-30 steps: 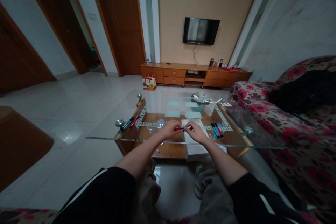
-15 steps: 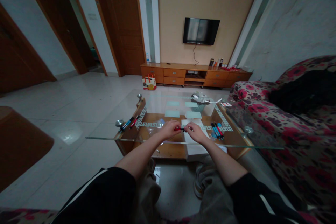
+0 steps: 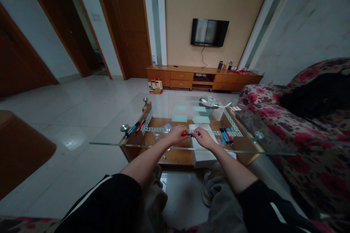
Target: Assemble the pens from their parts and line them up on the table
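A red pen (image 3: 186, 134) spans left hand (image 3: 177, 134) and right hand (image 3: 202, 138), pinched by both.

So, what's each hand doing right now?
Left hand: closed, holding a red pen.
Right hand: closed at the pen's dark end; what it pinches is too small to tell.

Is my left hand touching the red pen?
Touching. The head view shows the red pen at the fingertips of your left hand, held above the glass table.
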`<state>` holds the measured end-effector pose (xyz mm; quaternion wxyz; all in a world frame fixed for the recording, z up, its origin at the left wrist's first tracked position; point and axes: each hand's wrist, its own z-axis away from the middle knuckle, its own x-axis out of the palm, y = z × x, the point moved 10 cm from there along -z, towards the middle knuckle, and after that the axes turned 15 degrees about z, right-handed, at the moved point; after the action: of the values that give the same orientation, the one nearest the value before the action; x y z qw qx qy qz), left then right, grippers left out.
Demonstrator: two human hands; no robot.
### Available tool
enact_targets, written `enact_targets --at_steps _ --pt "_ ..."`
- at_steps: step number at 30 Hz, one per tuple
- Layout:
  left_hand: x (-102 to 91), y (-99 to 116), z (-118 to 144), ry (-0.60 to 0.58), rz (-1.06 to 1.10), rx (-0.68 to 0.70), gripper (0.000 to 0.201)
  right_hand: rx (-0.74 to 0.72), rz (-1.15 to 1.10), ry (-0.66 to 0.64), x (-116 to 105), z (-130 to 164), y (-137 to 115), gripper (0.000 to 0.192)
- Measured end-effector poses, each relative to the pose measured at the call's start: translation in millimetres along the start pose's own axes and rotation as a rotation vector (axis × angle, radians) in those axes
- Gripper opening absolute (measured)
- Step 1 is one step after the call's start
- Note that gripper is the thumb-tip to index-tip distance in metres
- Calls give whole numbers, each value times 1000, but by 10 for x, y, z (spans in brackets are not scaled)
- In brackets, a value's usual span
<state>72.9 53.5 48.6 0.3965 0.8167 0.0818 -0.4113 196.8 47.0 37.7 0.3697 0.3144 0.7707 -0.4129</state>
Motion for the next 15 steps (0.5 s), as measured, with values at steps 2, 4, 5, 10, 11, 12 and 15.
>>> enact_targets --at_steps 2,4,5,10,11,12,15 --pt "-1 -4 1 1 -2 -6 17 11 -27 -1 0 6 6 28" --pt "1 -3 0 0 -4 -3 18 25 -50 -7 5 16 13 23" --pt "3 -3 -1 -1 -4 -1 19 29 -50 -8 7 19 14 22" --pt "16 -18 -13 -9 -8 -11 18 -3 18 -9 14 4 -6 28" --pt "19 -22 -16 -10 -10 -16 17 -13 29 -10 17 -2 -13 31" --pt "22 -23 -18 -10 -11 -18 17 -22 39 -12 21 -6 -19 34" --pt "27 -23 -21 -9 -3 -15 16 -22 43 -3 17 -9 -18 37"
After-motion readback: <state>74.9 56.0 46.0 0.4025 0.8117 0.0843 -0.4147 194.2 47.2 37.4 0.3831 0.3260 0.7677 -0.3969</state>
